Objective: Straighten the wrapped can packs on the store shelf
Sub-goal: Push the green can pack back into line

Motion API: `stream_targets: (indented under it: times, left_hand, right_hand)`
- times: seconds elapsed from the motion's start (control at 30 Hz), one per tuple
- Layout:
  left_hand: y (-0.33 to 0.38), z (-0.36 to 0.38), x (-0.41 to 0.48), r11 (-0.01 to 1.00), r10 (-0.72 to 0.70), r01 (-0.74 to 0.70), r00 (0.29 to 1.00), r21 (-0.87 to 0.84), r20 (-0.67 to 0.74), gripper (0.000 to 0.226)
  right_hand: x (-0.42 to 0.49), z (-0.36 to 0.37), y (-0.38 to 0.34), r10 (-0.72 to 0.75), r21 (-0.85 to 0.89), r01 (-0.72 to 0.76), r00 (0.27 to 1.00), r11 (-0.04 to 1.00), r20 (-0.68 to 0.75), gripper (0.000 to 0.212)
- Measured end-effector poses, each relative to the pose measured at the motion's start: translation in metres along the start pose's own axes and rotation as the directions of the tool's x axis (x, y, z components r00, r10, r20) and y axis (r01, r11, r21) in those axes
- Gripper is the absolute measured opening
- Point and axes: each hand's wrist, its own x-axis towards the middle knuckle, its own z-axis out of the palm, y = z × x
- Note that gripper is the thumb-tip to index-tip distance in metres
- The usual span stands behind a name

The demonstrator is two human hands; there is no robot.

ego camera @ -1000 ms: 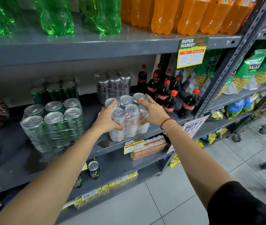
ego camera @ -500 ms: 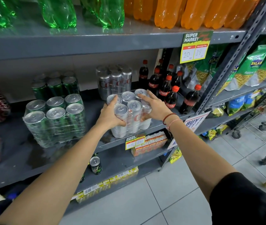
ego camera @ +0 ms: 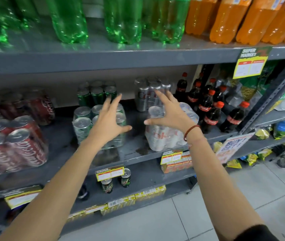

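Note:
A wrapped pack of silver cans (ego camera: 164,136) stands at the front of the grey middle shelf (ego camera: 134,153). My right hand (ego camera: 171,113) hovers over its top, fingers spread, holding nothing. To the left stands a wrapped pack of green cans (ego camera: 82,126); my left hand (ego camera: 110,122) is spread open in front of it. A second silver pack (ego camera: 147,96) and a second green pack (ego camera: 93,94) stand behind them at the back. Wrapped red cola packs (ego camera: 16,145) sit at the far left.
Small cola bottles (ego camera: 211,115) crowd the shelf right of the silver pack. Green and orange bottles (ego camera: 155,20) fill the shelf above. Loose cans (ego camera: 126,178) and price tags (ego camera: 109,173) sit on the shelf below. A slanted metal upright (ego camera: 268,101) bounds the right.
Both hands have let go of the silver pack and opened. My left hand has moved left to the green pack. The view has swung left, showing the red packs.

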Motion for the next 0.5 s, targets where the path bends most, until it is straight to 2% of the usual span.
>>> stream_targets:
  times: [0.1,0.23,0.37,0.5]
  left_hand:
    - [-0.035,-0.035,-0.005,0.986,-0.048,0.042,0.998,0.161,0.032,0.119]
    - [-0.070,-0.050,-0.005,0.930,-0.127,0.056,0.976,0.362,0.176,0.132]
    - [-0.087,-0.046,0.001,0.932,-0.179,0.052,0.926,0.360,0.331,0.138]
    - [-0.097,-0.032,-0.003,0.930,-0.157,0.035,0.938,0.366,0.309,0.132]
  right_hand:
    - [0.019,0.037,-0.036,-0.049,-0.020,0.054,0.980,0.998,0.191,0.117]
    - [0.042,0.090,-0.060,-0.046,-0.104,0.089,0.930,0.991,0.366,0.126]
    - [0.054,0.122,-0.067,-0.022,-0.240,0.130,0.913,0.962,0.407,0.132]
    - [0.050,0.137,-0.062,-0.035,-0.331,0.143,0.950,0.933,0.311,0.124]
